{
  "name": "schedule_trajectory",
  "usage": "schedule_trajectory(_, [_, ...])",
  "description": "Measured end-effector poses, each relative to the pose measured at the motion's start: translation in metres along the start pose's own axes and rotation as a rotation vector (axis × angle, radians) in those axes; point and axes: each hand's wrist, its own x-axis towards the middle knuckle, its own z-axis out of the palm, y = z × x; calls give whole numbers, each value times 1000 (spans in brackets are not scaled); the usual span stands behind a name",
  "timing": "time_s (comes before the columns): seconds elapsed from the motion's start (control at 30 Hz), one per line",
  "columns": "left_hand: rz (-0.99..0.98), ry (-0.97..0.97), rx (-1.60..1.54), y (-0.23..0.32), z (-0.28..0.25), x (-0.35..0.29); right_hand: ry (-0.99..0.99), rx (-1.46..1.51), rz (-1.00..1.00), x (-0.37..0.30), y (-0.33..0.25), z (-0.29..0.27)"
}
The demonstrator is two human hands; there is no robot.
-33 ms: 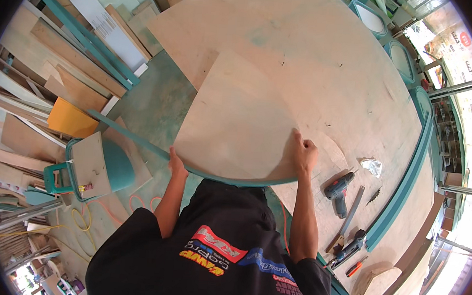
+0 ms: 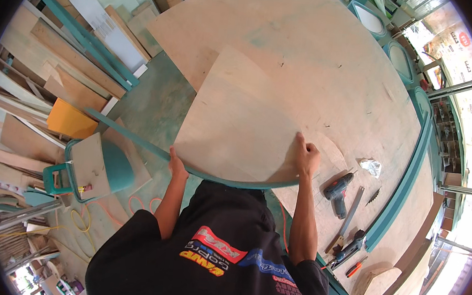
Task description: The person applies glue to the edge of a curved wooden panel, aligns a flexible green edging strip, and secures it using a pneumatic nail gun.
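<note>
Curving sideways along the plywood panel's [image 2: 240, 125] near edge and past its left corner, the teal strip [image 2: 222, 180] is gripped there by the left hand [image 2: 177, 165]; the panel's right edge is clasped by the right hand [image 2: 307, 158].

A: What did the broad, pale-brown wooden tabletop [image 2: 316, 43] carry?

B: A smooth, pale, curved-edged plywood sheet [image 2: 238, 120] lay across its near part.

A: And to the right of that?

B: There lay a dark-grey and red power drill [image 2: 338, 190], a crumpled clear plastic bag [image 2: 371, 167] and a slim grey metal blade [image 2: 352, 211] with a brown handle [image 2: 336, 244].
</note>
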Motion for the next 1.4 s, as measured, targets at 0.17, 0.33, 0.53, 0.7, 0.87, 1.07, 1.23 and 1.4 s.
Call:
schedule_trajectory(0.17, [25, -229, -58, 27, 37, -54, 151, 480, -41, -20, 58, -44])
schedule_trajectory(0.33, [-79, -581, -290, 49, 82, -107, 401, 774, 168, -62, 142, -76])
schedule_trajectory(0.53, [37, -641, -366, 49, 117, -154, 385, 1201, 187, -120, 172, -102])
schedule_trajectory(0.7, [114, -708, -267, 69, 154, -200, 620, 1159, -139, -155, 189, -96])
schedule_trajectory(0.87, [118, -697, -305, 80, 176, -224, 572, 1354, 6, -184, 256, -79])
schedule_trajectory(1.07, [228, -1095, -115, 99, 175, -227, 171, 1864, -302, -198, 320, -61])
schedule_trajectory(1.23, [169, -1270, -194, 98, 174, -234, 31, 1863, -316, -201, 387, -72])
schedule_trajectory(1.4, [203, -981, -236, 71, 182, -229, 551, 1496, 86, -208, 245, -106])
